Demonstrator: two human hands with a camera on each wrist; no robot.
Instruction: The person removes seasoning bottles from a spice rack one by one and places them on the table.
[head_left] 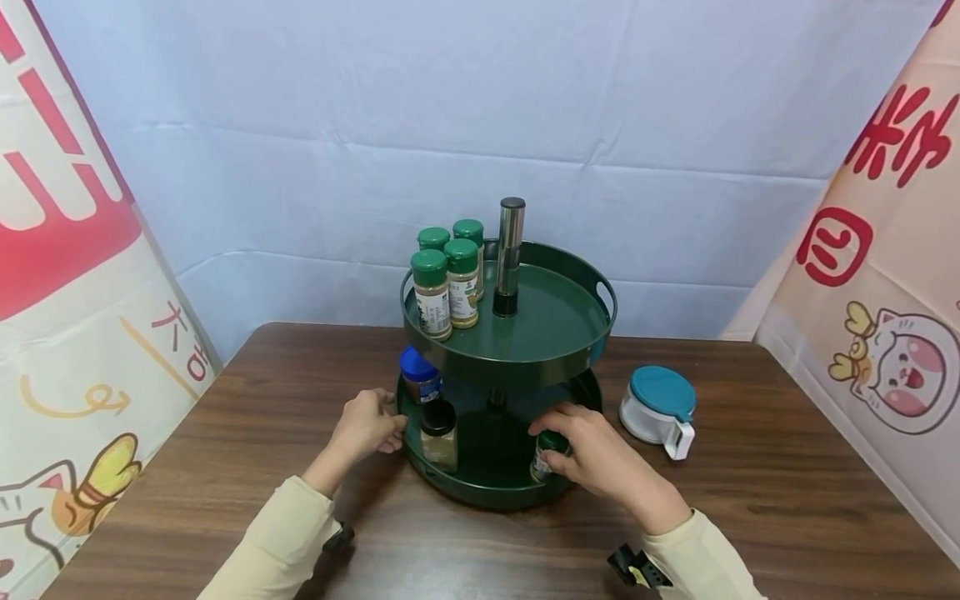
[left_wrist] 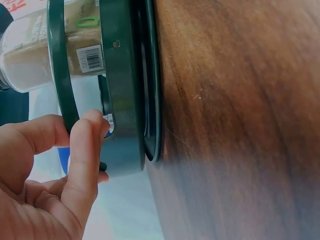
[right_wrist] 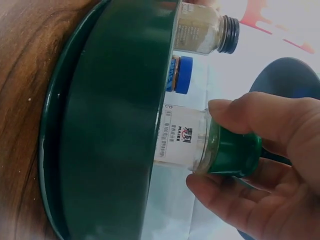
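A two-tier dark green round turntable rack (head_left: 491, 500) stands on the wooden table. At its lower tier's left side, my left hand (head_left: 369, 423) pinches the tray rim (left_wrist: 59, 55) by a handle slot. My right hand (head_left: 592, 454) grips a green-capped spice jar (right_wrist: 182, 137) by its cap, at the right front of the lower tier. The jar is upright, its base hidden behind the tray wall in the right wrist view. On the lower tier's left stand a black-capped jar of pale powder (head_left: 439, 446) and a blue-capped jar (head_left: 420, 375).
Several green-capped spice jars (head_left: 432, 300) stand on the left of the upper tier (head_left: 555, 308), beside the metal centre post (head_left: 511, 250). Right of the rack sits a white container with a teal lid (head_left: 662, 396) and handle on the table (head_left: 780, 467). A pale cloth hangs behind.
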